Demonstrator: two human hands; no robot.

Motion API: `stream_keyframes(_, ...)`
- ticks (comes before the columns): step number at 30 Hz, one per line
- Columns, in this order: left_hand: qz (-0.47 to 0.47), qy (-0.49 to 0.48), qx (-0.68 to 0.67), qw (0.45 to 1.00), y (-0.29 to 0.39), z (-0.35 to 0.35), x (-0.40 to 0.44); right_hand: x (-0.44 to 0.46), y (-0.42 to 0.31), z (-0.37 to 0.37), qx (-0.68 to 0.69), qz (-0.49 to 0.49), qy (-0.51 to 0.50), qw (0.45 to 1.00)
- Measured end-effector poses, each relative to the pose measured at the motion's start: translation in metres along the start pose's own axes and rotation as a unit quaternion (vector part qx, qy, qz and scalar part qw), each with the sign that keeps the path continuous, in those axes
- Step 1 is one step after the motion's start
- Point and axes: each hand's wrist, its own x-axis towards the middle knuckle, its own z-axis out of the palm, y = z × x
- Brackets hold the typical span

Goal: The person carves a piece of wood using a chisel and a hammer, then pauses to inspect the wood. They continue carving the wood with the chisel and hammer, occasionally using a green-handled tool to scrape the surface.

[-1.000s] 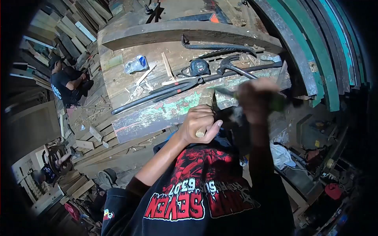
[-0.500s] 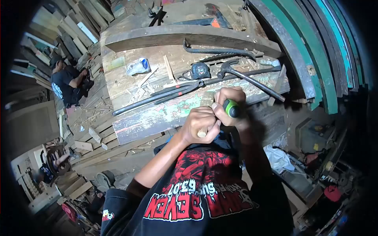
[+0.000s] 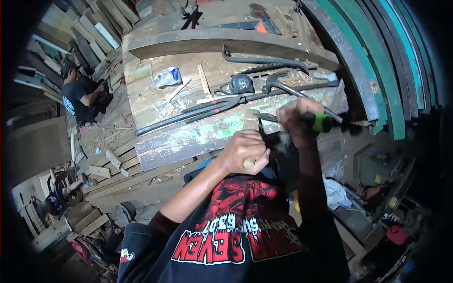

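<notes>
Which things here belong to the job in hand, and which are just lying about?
Seemingly part of the job:
green-handled blade, in the right hand
wooden piece, gripped by the left hand
painted board, apparently the work support

Apparently just lying about:
hammer
tape measure
long-handled pincers
crowbar
crumpled wrapper

Left hand [image 3: 245, 151] wrapped firmly around a short, pale wooden stick [image 3: 248, 163], its end poking out below the fist! Right hand [image 3: 298, 113] has the green-and-black-handled metal blade [image 3: 265, 117], pointing leftward near the stick's top; whether they touch is hard to tell. Beyond lie a black tape measure [image 3: 242, 84] and a dark, steel claw hammer [image 3: 273, 83], its shaft running behind the right fist.
</notes>
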Motion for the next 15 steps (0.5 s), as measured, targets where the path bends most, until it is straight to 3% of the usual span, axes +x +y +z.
stream_keyframes(2,0.006,-0.007,-0.002,1.0,-0.002,0.001,0.002,0.0,-0.02,0.001,-0.056,-0.001,0.016,0.998)
stream_keyframes(3,0.002,-0.003,-0.007,1.0,-0.004,0.001,-0.001,-0.004,-0.031,0.0,0.065,0.011,0.032,0.997)
stream_keyframes(5,-0.014,-0.003,-0.004,1.0,-0.004,0.0,-0.007,0.011,-0.068,-0.002,0.134,-0.035,-0.041,0.989)
stream_keyframes(7,-0.03,0.005,-0.012,0.999,-0.003,0.002,-0.009,0.022,-0.075,0.0,0.057,-0.062,-0.106,0.991)
stream_keyframes(11,-0.028,-0.01,0.007,1.0,0.001,0.0,-0.007,-0.006,0.001,0.011,-0.047,0.063,-0.016,0.997)
stream_keyframes(14,-0.016,-0.002,0.006,1.0,-0.001,0.005,-0.01,0.003,-0.012,0.014,-0.079,0.076,-0.008,0.994)
stream_keyframes(15,-0.019,-0.006,0.01,1.0,-0.001,0.003,-0.009,0.009,-0.024,0.015,-0.061,0.034,-0.009,0.997)
